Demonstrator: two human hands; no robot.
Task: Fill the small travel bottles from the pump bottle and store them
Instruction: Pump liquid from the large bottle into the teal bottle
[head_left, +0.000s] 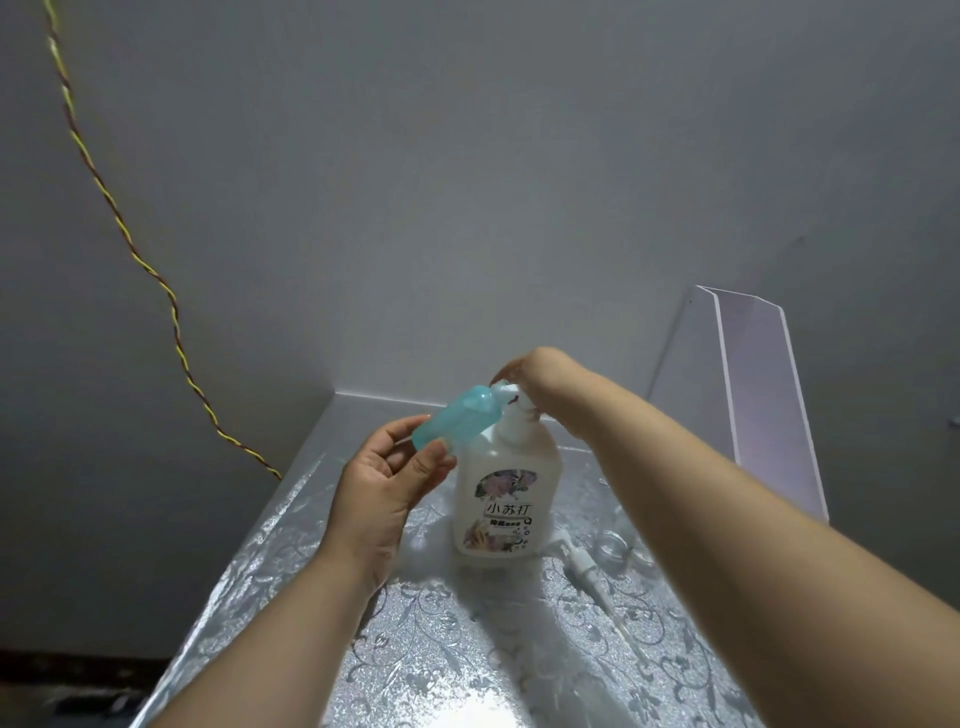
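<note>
A white pump bottle (506, 483) with a flowered label stands upright in the middle of the table. My left hand (382, 478) holds a small translucent teal travel bottle (457, 415), tilted so its mouth meets the pump spout. My right hand (535, 382) rests on top of the pump head (511, 397), its fingers hidden behind the wrist. A loose small white spray pump with a dip tube (587, 571) lies on the table to the right of the pump bottle.
The table (441, 670) has a silvery embossed flowered cover. A clear acrylic box (748, 395) stands at the back right against the wall. A clear item (615, 540) lies beside my right forearm. A twisted yellow-red wire (130, 249) hangs down the left wall.
</note>
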